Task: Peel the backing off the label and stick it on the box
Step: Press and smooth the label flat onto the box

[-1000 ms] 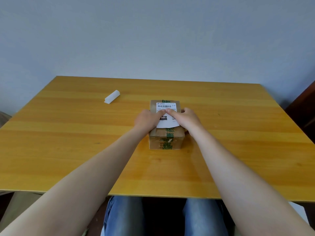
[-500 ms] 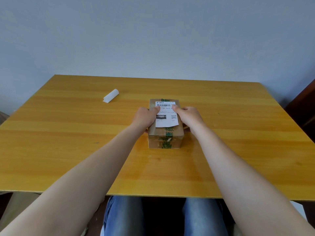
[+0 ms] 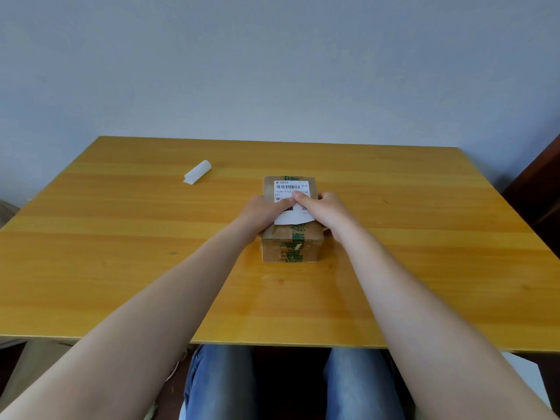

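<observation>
A small brown cardboard box point(image 3: 289, 249) with green printed tape sits in the middle of the table. A white shipping label point(image 3: 291, 187) with a barcode lies flat on its top. My left hand point(image 3: 263, 212) clasps the box's left side and my right hand point(image 3: 328, 207) clasps its right side. Both thumbs rest on the label and meet at its middle, hiding part of the print. The label's near edge shows below my hands. The peeled white backing point(image 3: 198, 172) lies curled into a roll on the table, far left of the box.
The yellow wooden table point(image 3: 121, 253) reaches to a grey wall at the back. A dark piece of furniture point(image 3: 539, 195) stands past the table's right edge. My legs in blue jeans point(image 3: 218, 386) are under the near edge.
My thumbs slid apart to the label's side edges half a second ago and have come back together at its middle. The box and the rolled backing stayed in place.
</observation>
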